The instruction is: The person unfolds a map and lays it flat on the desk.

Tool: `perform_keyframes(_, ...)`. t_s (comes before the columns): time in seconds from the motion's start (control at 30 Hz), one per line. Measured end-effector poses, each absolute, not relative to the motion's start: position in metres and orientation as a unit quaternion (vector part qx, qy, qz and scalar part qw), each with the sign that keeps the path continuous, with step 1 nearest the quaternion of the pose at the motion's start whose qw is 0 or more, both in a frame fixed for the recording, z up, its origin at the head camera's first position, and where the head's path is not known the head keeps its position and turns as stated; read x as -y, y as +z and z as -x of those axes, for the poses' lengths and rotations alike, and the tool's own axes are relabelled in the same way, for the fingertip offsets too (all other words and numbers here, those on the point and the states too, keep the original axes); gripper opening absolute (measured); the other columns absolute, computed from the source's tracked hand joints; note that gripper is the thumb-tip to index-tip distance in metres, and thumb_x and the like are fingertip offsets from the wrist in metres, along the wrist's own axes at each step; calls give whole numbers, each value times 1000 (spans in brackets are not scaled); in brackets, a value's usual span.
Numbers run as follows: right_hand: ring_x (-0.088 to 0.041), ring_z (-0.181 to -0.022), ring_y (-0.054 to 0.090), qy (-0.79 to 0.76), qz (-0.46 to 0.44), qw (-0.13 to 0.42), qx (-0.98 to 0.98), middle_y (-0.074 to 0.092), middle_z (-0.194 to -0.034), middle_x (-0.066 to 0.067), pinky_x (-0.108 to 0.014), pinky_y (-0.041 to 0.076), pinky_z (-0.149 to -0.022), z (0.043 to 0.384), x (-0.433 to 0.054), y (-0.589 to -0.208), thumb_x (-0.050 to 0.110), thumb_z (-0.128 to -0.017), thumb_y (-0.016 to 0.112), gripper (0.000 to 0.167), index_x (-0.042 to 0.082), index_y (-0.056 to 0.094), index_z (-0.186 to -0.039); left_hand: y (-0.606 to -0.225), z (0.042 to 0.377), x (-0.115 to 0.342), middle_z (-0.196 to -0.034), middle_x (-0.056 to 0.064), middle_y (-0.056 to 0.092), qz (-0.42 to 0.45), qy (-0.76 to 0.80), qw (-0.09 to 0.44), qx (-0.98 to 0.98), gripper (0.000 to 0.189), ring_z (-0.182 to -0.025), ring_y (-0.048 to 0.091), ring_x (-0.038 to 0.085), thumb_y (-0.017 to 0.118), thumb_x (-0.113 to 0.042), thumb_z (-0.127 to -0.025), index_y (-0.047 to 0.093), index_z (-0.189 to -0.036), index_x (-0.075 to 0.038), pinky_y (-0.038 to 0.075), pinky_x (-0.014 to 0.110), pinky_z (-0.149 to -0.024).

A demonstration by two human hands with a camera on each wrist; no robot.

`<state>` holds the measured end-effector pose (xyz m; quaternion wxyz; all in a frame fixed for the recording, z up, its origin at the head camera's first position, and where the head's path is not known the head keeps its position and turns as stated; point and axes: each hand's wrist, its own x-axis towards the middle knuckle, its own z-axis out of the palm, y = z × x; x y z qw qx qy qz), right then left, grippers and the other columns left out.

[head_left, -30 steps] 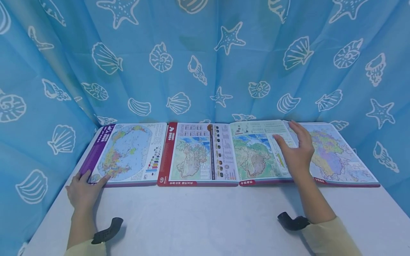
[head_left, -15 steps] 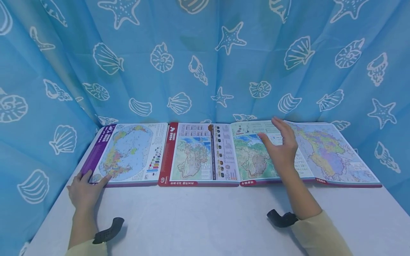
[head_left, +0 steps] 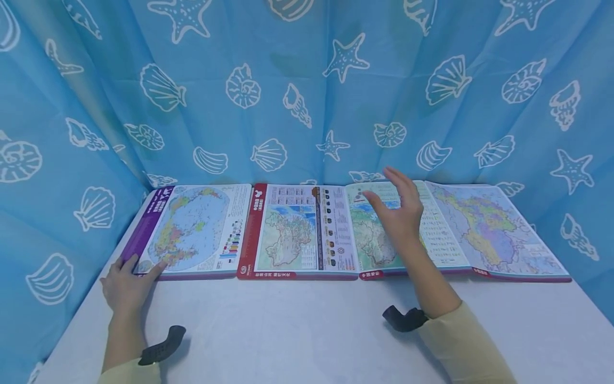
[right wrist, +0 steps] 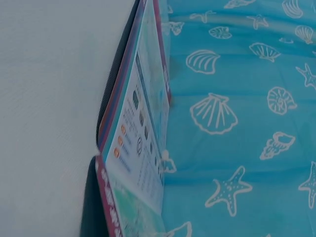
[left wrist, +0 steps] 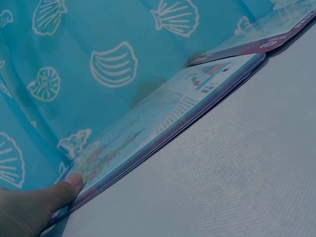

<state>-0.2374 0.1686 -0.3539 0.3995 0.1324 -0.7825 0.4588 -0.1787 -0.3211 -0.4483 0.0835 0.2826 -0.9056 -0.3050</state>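
Observation:
A row of printed maps lies side by side. My left hand [head_left: 126, 288] rests at the near left corner of the purple-banded world map [head_left: 189, 229]; in the left wrist view, its thumb [left wrist: 69, 186] lies on the map's near edge. Right of this is a red-banded map [head_left: 288, 234], then a green relief map [head_left: 366, 234] and a pastel-coloured map [head_left: 494, 229] at the far right. My right hand [head_left: 400, 213] hangs over the green relief map and hides part of it, thumb and fingers spread apart, holding nothing. The right wrist view shows the maps' near edges but no hand.
A blue curtain [head_left: 297, 80] with white shells and starfish hangs right behind the maps and along both sides. The white tabletop [head_left: 283, 325] stretches in front of them. Black curved wrist pieces [head_left: 405, 320] stick out from both wrists.
My right hand has moved left, from between the pastel-coloured map and the green relief map to over the green relief map, fingers still spread. The left hand and maps stay in place.

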Motion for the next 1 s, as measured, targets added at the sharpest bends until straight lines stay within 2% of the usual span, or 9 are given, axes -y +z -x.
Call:
perform_keyframes(0.23, -23, -129, 46, 468, -168, 403, 768, 55, -132, -12, -35, 37, -109, 242, -150, -350, 4, -75, 78, 53, 2, 59, -125, -450, 180, 321, -150, 32, 14, -282, -306, 80, 906, 83, -139, 8, 50, 63, -41, -87, 24, -148, 0, -7, 60, -113)
perform_keyframes(1.0, -28, -126, 47, 470, -255, 369, 760, 56, -131, -13, -39, 35, -109, 245, -75, -349, 12, -77, 78, 53, 1, 58, -125, -449, 178, 322, -151, 32, 13, -283, -305, 79, 906, 85, -139, 6, 51, 62, -44, -87, 21, -148, -1, -4, 63, -112)
